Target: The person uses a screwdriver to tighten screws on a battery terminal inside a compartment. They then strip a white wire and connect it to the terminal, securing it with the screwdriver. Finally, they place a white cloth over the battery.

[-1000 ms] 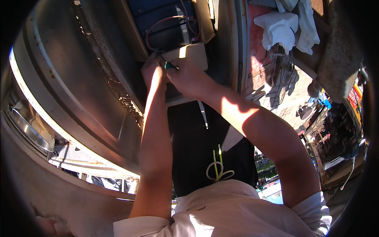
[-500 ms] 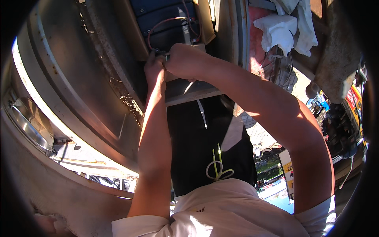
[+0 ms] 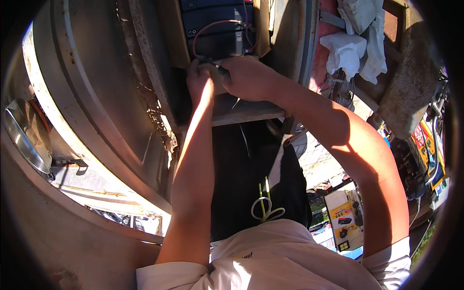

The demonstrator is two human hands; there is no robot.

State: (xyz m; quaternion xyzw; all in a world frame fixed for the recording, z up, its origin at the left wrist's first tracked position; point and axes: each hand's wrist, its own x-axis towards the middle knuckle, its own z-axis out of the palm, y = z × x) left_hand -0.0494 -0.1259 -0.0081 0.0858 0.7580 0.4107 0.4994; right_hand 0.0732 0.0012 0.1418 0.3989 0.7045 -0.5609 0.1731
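Dark blue batteries sit in a row inside a metal compartment at the top middle. A red wire arcs across them and drops to the near left corner. At that corner my left hand is closed, its fingers pinched around the wire's end, partly in shadow. Just right of it, my right hand grips the dark handle of a screwdriver. Its thin shaft points left toward the fingertips of my left hand. Where the tip meets the wire end is too small and dark to make out.
A metal ledge runs across in front of the compartment. On the left stands a large metal panel with a rusty, flaking edge. White foam pieces hang at the upper right. A printed board stands at the lower right.
The view has shifted, so the compartment appears slightly right and higher. My right hand has drawn back rightward from my left, and the screwdriver's shaft and handle now show between them.
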